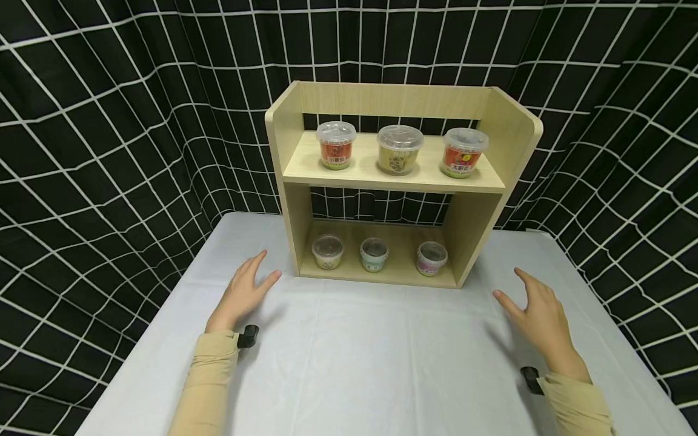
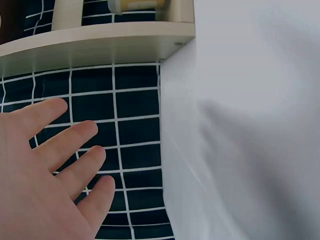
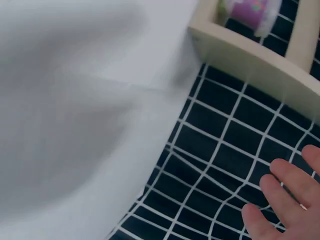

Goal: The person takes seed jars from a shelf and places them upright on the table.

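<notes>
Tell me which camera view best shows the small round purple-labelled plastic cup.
The head view is best: it shows the small round purple-labelled plastic cup whole, lid included. The right wrist view catches only part, cut off by the top edge; the left wrist view shows none of it.

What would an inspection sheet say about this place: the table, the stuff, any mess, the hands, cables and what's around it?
Surface: white tablecloth, lightly creased.
Things: wooden shelf; upper tier, left red-labelled cup, yellow cup, right red-labelled cup; lower tier, cream cup, mint cup, purple cup; all lidded.
Clutter: nothing seen.
Hands: left hand, right hand; both holding nothing.
Cables: nothing seen.
Surroundings: black curtain with white grid.
</notes>
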The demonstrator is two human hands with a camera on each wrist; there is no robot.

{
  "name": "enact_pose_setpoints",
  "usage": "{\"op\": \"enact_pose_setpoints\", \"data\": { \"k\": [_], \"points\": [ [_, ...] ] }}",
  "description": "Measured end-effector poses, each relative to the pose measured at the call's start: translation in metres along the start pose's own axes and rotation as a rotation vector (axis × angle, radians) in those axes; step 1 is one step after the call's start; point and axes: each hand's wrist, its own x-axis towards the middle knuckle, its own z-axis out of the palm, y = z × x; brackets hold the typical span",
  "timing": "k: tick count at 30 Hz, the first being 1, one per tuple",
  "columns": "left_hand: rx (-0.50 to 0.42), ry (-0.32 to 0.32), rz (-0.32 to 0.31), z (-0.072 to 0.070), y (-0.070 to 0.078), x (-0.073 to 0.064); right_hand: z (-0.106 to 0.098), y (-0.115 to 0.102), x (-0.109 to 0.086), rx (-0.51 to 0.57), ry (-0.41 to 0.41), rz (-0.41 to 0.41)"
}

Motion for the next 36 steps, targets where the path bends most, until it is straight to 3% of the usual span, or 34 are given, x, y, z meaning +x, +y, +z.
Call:
{"op": "enact_pose_setpoints", "data": {
  "k": [9,17,28,36],
  "points": [
    [-0.143,-0.017,-0.005,0.009,0.001,0.005,-0.011,-0.019,0.008,0.136,0.023,0.077],
    [-0.237,-0.017,-0.032,0.012,0.006,0.008,-0.026,-0.04,0.026,0.203,0.159,0.039],
    [-0.423,-0.038,-0.087,0.018,0.013,0.021,-0.048,-0.069,0.055,0.272,0.364,-0.037],
    [-0.547,-0.079,-0.092,0.024,0.016,0.033,-0.058,-0.095,0.077,0.308,0.437,-0.131]
  ]
}}
